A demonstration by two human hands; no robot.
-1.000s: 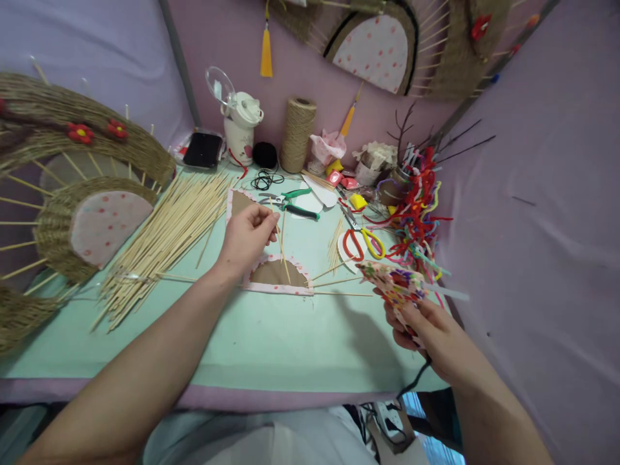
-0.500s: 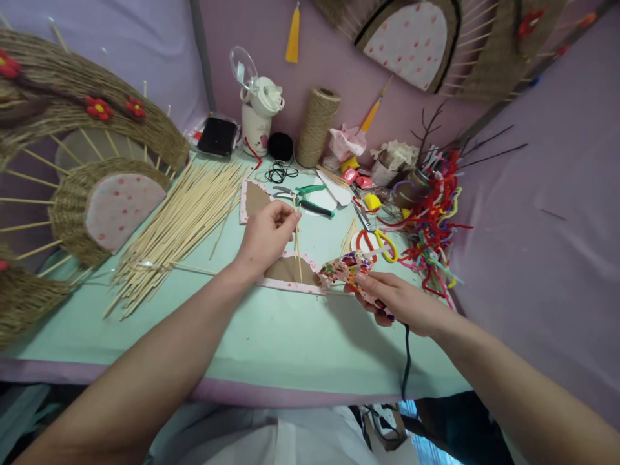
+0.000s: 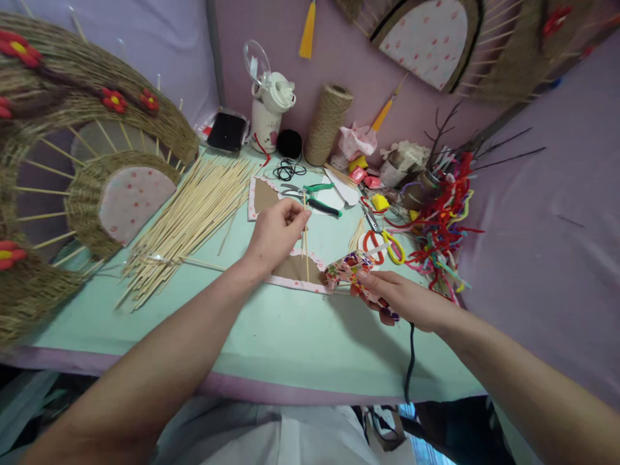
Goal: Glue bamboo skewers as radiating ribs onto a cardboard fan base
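My left hand [image 3: 279,234] is closed, pinching a thin wooden stick [image 3: 307,248] between thumb and fingertips. The stick hangs nearly upright over a brown cardboard piece [image 3: 293,268] edged with pink-dotted white fabric. Wrapped round a flower-patterned glue gun [image 3: 349,266], my right hand [image 3: 402,298] is closed too. The gun's nozzle points left, near the right end of the cardboard, and a pale glue stick [image 3: 379,248] juts from its back. A dark cord [image 3: 411,361] runs down from its handle. Whether the nozzle touches anything, I cannot tell.
A pile of thin sticks [image 3: 194,219] lies to the left, beside a woven fan-shaped piece [image 3: 97,174]. Green-handled pliers [image 3: 324,206], a twine spool [image 3: 328,123] and a white bottle [image 3: 267,119] stand or lie behind. Scissors [image 3: 394,248] and red pipe cleaners [image 3: 450,213] are at right.
The whole view has shifted slightly, so everything appears a little farther right. Both hands keep their grips and hold almost the same place over the table.
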